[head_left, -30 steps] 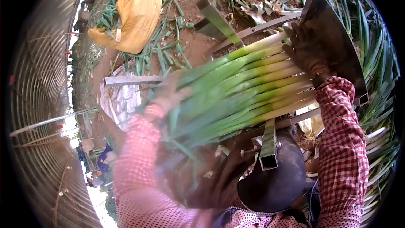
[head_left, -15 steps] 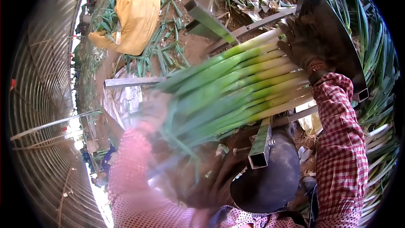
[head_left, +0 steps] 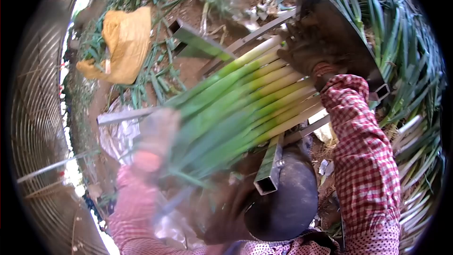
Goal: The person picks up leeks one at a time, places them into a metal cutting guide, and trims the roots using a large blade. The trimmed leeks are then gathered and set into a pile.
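A row of large green onions lies side by side across a metal frame, white ends toward a dark curved metal plate. My right hand, in a dark glove, rests over the white ends by that plate, fingers stretched out and apart. Over at the leafy ends, my left hand is smeared by motion beside the green tops. Its fingers cannot be made out, nor whether it grips any leaves.
A yellow sack lies among cut leaves at the upper left. Heaped green onions fill the right side. Square metal bars stick out from the frame. A dark rounded thing sits just below it. Clear plastic sheeting lies at the left.
The whole view has shifted, so the frame and onions appear farther left. My left hand has moved along the leafy ends, still blurred. My right hand stays at the white ends.
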Demonstrator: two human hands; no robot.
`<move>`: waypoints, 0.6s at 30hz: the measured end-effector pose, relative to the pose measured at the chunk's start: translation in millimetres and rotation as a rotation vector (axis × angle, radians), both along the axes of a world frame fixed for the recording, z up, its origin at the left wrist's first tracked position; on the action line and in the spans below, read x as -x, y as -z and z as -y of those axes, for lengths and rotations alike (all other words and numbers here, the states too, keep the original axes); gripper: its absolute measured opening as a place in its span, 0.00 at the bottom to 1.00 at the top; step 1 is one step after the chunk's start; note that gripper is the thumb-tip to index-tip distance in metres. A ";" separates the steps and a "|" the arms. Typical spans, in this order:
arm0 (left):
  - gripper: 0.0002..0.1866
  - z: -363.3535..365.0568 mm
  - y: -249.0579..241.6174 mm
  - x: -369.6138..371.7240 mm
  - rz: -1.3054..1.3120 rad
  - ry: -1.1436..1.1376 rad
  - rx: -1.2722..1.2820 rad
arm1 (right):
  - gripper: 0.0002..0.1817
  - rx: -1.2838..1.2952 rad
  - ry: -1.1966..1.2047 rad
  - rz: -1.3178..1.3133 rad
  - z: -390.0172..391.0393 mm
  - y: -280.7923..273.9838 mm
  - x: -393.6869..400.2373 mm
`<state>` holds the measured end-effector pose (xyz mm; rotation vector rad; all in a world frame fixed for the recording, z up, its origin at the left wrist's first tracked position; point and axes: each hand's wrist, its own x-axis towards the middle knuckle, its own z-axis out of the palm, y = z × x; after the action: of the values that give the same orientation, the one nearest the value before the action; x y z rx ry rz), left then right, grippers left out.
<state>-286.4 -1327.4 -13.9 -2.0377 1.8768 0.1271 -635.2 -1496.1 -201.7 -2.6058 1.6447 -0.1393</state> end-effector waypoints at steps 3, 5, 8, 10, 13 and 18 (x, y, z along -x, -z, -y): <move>0.31 36.2 86.5 38.4 0.026 0.336 0.270 | 0.35 0.022 0.018 0.101 -5.0 -9.3 0.2; 0.36 47.6 134.8 55.1 0.000 0.126 0.179 | 0.39 -0.100 0.007 0.082 -2.7 -17.0 3.1; 0.34 53.6 163.1 33.8 -0.182 0.122 0.173 | 0.41 -0.217 -0.018 0.116 6.3 -9.8 3.2; 0.33 50.1 144.4 55.8 -0.091 0.126 0.177 | 0.43 -0.238 -0.008 0.148 6.6 -8.2 9.9; 0.38 46.6 151.5 52.8 0.044 0.094 0.173 | 0.45 -0.321 0.001 0.298 -6.2 -24.8 12.1; 0.34 44.5 137.5 69.6 0.030 0.052 0.130 | 0.18 0.073 0.000 0.842 -110.1 -85.6 38.4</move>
<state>-356.0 -1371.9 -151.4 -2.0601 1.9636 -0.0400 -673.6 -1386.0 -116.1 -2.0887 1.3128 -1.1243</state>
